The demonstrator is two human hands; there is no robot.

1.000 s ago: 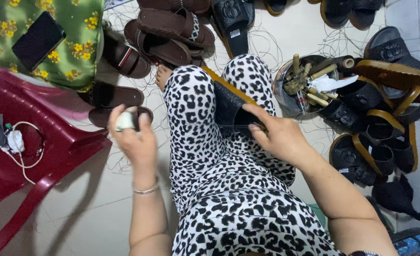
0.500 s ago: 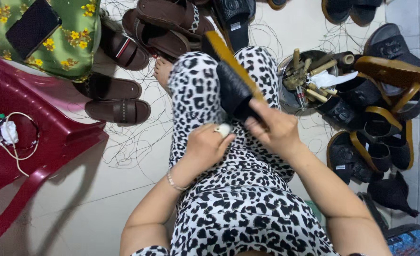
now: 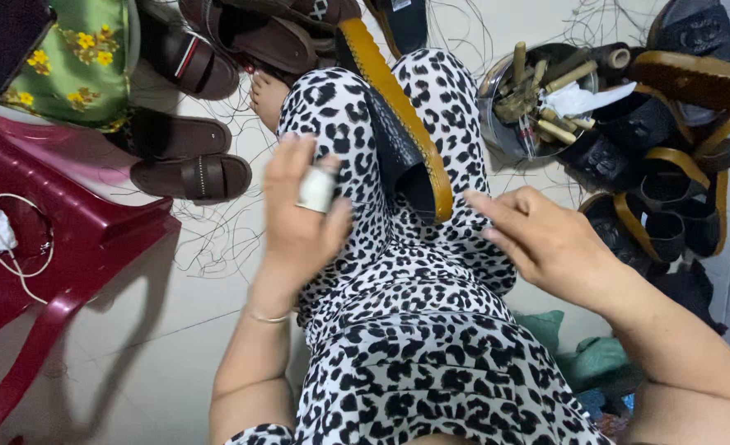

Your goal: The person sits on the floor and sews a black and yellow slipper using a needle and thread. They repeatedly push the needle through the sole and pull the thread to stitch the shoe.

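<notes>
The person is seated on the pale tiled floor [image 3: 134, 346], legs clad in black-and-white leopard-print fabric [image 3: 414, 330], viewed from above.

Left hand [image 3: 299, 214]: raised over the left thigh, fingers curled around a small white cylindrical spool [image 3: 316, 189], which is held between thumb and fingers. A thin bangle sits at the wrist.

Right hand [image 3: 546, 243]: hovering just right of the lap, fingers loosely extended and empty, pointing toward the sandal. It does not appear to touch it.

A black sandal with a yellow-tan sole edge [image 3: 406, 140] lies along the person's lap between the two hands, sole edge turned upward, its near end just beside the right fingertips.

Surroundings: a round metal bowl holding rolled tubes and tools [image 3: 538, 99] stands on the floor to the right of the knees. Beyond it lies a heap of black sandals with tan straps [image 3: 670, 189]. Dark brown sandals [image 3: 188, 165] lie left of the knees, with more at the top. A dark red plastic chair [image 3: 60, 264] stands at far left, carrying a white charger and cable [image 3: 2, 235]. A green floral cloth bag [image 3: 77, 66] rests at upper left. Loose thin threads are scattered over the floor.
</notes>
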